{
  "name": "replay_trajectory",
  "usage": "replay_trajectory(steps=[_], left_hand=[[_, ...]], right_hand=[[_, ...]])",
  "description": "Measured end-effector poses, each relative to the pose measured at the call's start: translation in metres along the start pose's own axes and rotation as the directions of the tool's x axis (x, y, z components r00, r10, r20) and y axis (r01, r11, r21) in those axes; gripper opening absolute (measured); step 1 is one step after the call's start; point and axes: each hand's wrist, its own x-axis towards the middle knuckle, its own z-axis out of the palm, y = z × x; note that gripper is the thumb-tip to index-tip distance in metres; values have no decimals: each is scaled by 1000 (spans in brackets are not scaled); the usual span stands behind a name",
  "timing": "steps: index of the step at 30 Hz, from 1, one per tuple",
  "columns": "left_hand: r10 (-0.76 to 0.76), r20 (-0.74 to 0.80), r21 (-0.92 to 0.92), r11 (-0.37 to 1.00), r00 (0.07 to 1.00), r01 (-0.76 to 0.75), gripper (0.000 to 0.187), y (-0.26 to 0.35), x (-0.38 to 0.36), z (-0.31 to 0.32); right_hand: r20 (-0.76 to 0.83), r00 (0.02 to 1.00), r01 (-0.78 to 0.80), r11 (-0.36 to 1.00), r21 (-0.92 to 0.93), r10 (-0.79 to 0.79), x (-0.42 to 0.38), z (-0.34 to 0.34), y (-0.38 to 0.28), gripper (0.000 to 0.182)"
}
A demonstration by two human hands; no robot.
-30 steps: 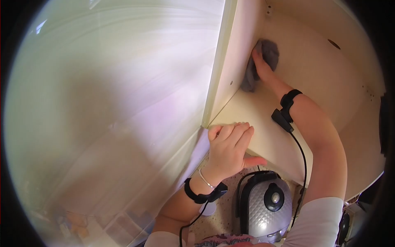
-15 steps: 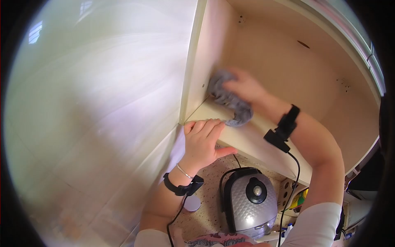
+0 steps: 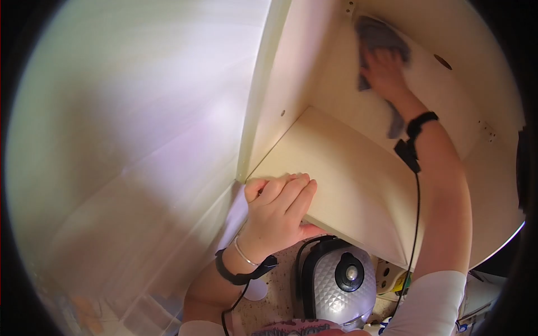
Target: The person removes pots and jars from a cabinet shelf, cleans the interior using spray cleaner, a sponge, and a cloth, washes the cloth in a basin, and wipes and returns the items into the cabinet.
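The scene is an open wall cabinet, cream inside, with a pale glossy cabinet door (image 3: 140, 140) swung wide at the left of it. I use the shelf (image 3: 336, 168) as my landmark. The grey cloth (image 3: 376, 35) is high above the shelf, flat against the back panel (image 3: 448, 106) near the top corner, and my right hand (image 3: 384, 73) lies spread on it, palm pressing the cloth to the panel; a loose end of the cloth hangs down beside the wrist. My left hand (image 3: 280, 210) is at the front edge of the shelf, fingers curled over the top and thumb under, closed on the board as a support.

To do this wiping well, I judge that the palm should stay flat and the strokes should overlap, going into the corner where the back panel meets the side wall (image 3: 302, 73), because dust stays there. The hanging end should be gathered, or it drags.

For room: above the shelf the space is free, but the side wall stands close at the left of the cloth and the cabinet top is just over it. Below the shelf, on the worktop (image 3: 280, 291), a grey rice cooker (image 3: 336, 283) stands, well apart from the cloth.
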Motion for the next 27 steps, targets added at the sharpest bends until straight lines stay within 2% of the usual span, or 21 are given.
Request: replay_trajectory(steps=[2, 4, 7, 8, 10, 12, 13, 14, 16, 19, 22, 24, 26, 27], left_hand=[[-13, 4, -5, 1000, 1000, 13, 65, -1, -3, 2], [-5, -6, -3, 1000, 1000, 5, 64, -3, -1, 2], [11, 12, -3, 1000, 1000, -11, 63, -4, -1, 0], [13, 0, -2, 1000, 1000, -13, 63, -4, -2, 2], [23, -9, 12, 1000, 1000, -23, 62, -5, -2, 4], [20, -25, 10, 1000, 999, -20, 61, -4, -1, 6], [15, -28, 8, 1000, 999, -15, 61, -3, 0, 6], [15, -31, 8, 1000, 999, -15, 61, -3, 0, 5], [-2, -21, -7, 1000, 1000, 2, 59, -1, 0, 5], [-26, -10, -17, 1000, 1000, 26, 57, 0, -2, 5], [-27, -27, 3, 1000, 999, 27, 55, 3, -2, 8], [-9, -51, 42, 999, 999, 11, 56, 1, -1, 10], [-1, -50, 35, 999, 999, 3, 56, 0, -1, 10], [0, -49, 31, 1000, 999, 2, 55, 0, -2, 9]], right_hand=[[258, 930, 267, 964, 17, -262, 7, 10, -48, 50], [134, 959, 236, 964, 119, -251, -14, 24, -81, 44], [90, 868, 445, 846, 294, -488, -54, 28, -66, 47], [189, 869, 406, 877, 259, -458, -63, 19, -51, 46], [368, 851, 328, 926, 188, -375, -78, -4, -14, 46], [234, 957, 177, 984, -4, -172, -115, -9, 42, 49], [366, 930, -14, 997, -72, 40, -131, -22, 65, 52], [470, 845, -197, 966, -166, 254, -147, -36, 86, 55], [343, 780, -443, 849, -287, 523, -180, -60, 116, 64], [284, 671, -529, 710, -465, 685, -215, -51, 156, 66], [175, 675, -663, 694, -282, 717, -192, -10, 142, 66], [371, 863, -322, 939, -117, 343, -146, -26, 89, 62], [367, 929, -85, 993, 87, 48, -111, -24, 41, 59], [428, 903, -82, 994, 77, 42, -95, -25, 30, 58]])
